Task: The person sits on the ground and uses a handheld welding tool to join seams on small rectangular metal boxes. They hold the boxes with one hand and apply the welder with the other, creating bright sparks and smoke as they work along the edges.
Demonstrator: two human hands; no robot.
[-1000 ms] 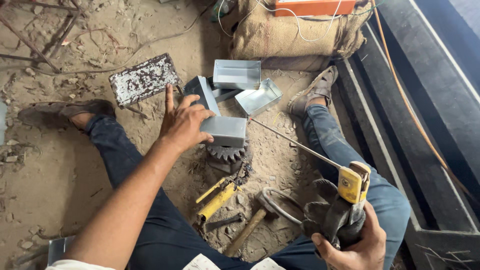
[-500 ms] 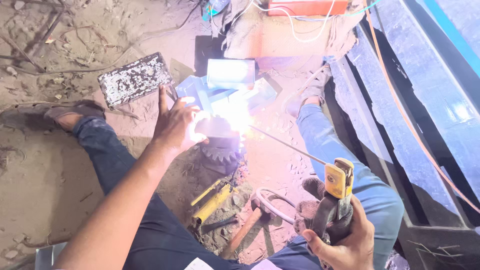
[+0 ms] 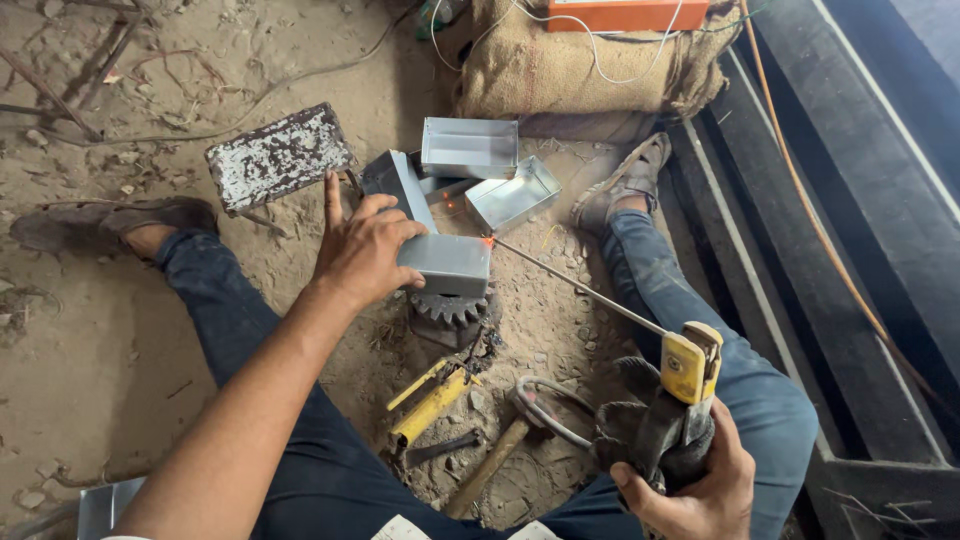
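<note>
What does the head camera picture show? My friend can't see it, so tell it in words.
A person sitting on a dirt floor presses the left hand on a grey metal box resting on a gear, while the right hand holds a welding holder whose rod touches the box's corner.

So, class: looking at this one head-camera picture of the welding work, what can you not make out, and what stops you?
- Left hand covers part of the grey metal box; head view.
- The box hides most of the toothed gear under it.
- Right hand is cut by the bottom edge; a dark rag hides the electrode holder handle.
- The orange machine is cut by the top edge.
- The hammer head is unclear among the debris.
</note>
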